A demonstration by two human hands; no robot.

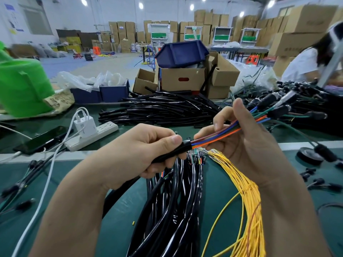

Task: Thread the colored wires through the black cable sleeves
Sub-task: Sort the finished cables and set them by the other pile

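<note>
My left hand [146, 151] grips a black cable sleeve [178, 150] near its open end, thumb on top. A bundle of colored wires [219, 134], orange, blue, green and red, enters that end. My right hand [239, 138] pinches the bundle a little to the right of the sleeve mouth, and the wires run on up and right to a black connector [278, 112]. The sleeve's tail drops down and left under my left wrist.
Finished black sleeved cables [176, 201] and a yellow wire bundle [248, 204] lie on the green table below my hands. A pile of empty black sleeves [167, 108] sits behind. A white power strip [92, 132] and phone [40, 140] lie left; connectors [306, 101] are heaped right; a person sits far right.
</note>
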